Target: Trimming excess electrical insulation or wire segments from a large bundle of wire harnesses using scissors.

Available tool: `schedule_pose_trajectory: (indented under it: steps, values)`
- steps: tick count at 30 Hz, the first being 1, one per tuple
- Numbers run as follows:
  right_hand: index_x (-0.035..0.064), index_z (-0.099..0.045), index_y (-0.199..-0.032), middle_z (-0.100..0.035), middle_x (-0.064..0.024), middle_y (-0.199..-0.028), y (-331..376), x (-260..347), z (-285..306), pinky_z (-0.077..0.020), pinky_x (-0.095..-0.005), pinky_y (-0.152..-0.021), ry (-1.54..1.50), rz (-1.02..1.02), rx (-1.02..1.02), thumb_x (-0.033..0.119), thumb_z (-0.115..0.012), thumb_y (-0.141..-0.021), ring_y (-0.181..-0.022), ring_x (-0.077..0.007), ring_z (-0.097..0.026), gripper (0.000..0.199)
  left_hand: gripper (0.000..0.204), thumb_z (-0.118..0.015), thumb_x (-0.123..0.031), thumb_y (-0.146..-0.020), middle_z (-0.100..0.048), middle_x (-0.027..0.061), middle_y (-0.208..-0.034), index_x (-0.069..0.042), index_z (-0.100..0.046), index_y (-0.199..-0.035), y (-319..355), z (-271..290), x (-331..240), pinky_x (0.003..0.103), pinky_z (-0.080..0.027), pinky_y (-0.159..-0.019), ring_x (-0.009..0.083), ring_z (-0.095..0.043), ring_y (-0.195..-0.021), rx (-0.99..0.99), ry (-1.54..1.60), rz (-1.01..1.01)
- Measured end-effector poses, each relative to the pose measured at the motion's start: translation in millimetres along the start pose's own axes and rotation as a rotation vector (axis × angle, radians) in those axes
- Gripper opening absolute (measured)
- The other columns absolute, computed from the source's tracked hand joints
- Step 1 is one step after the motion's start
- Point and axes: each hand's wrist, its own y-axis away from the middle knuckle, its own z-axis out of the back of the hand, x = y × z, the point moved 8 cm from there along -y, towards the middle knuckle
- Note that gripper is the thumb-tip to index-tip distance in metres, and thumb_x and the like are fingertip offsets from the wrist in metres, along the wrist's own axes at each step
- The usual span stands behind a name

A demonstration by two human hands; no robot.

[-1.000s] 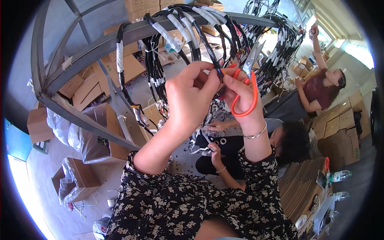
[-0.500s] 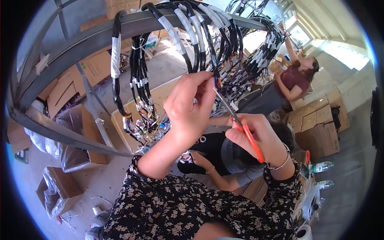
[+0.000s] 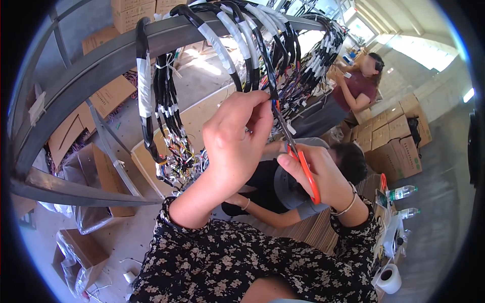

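Left hand (image 3: 237, 144): fingers pinched shut on black cable bundle (image 3: 262, 65), hung over grey metal bar (image 3: 101, 60). Right hand (image 3: 323, 177): curled thru orange-handled scissors (image 3: 298, 151), blades near closed, tips at bundle just beside left fingertips. Seated co-worker (image 3: 283, 177) below.

Looking like a cable-assembly workshop or small factory floor. Showing it: bundles of black wire harnesses (image 3: 242, 55) hanging over a grey metal rack (image 3: 101, 65), stacked cardboard boxes (image 3: 399, 146) standing on bare concrete (image 3: 444, 212), two other people (image 3: 313, 171) working nearby.
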Motion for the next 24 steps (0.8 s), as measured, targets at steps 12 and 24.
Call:
schedule_pose_trajectory:
  steps: [12, 24]
  values:
    - [-0.0020, -0.052, -0.065, -0.047, -0.0162, -0.055, 0.4, 1.7, 4.1, -0.0373, -0.0400, -0.051, -0.028, 0.026, -0.072, 0.048, -0.067, -0.094, -0.050, -0.0296, -0.042, 0.060, 0.015, -0.072, 0.005, -0.084, -0.065, 0.0079, -0.078, 0.000, -0.068, -0.097, 3.1, 4.1, 0.2, 0.026, -0.053, -0.058, 0.0141, -0.066, -0.063, -0.040, 0.011, 0.027]
    - [-0.0039, -0.050, -0.062, -0.042, -0.0166, -0.054, -4.5, 14.2, 10.5, -0.0351, -0.0408, -0.049, 0.098, 0.052, -0.126, 0.043, -0.069, -0.094, -0.048, -0.0287, -0.037, 0.059, 0.015, -0.071, 0.006, -0.084, -0.066, 0.0079, -0.079, 0.001, -0.067, -0.098, 5.1, 4.3, 4.9, 0.026, -0.053, -0.058, 0.0134, -0.067, -0.064, -0.011, 0.089, 0.077]
